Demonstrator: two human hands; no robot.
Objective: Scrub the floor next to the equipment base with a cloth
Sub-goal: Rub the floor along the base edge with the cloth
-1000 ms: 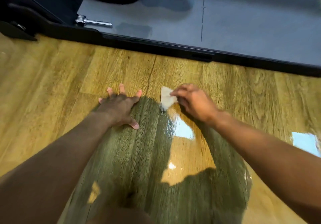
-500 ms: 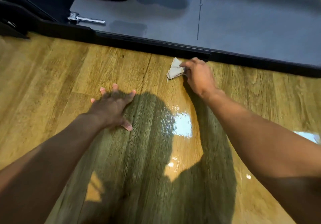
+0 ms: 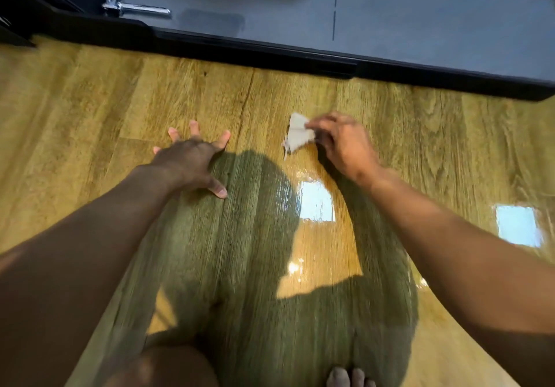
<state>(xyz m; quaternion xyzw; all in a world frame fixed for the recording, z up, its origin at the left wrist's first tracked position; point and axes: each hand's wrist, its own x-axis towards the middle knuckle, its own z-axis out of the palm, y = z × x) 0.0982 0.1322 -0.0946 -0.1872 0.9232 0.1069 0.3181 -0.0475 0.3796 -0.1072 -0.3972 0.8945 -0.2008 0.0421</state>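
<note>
Poking leftward from right fingers [image 3: 322, 123], cloth [image 3: 298, 136]

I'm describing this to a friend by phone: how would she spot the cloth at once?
Find the black-edged grey equipment base across the top, then the wooden floor below it. There the right hand pinches the cloth: the only pale, crumpled scrap, while the left hand lies flat, holding nothing.

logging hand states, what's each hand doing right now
Left hand: open, fingers spread flat on the floor.
Right hand: pinching the cloth.
</note>
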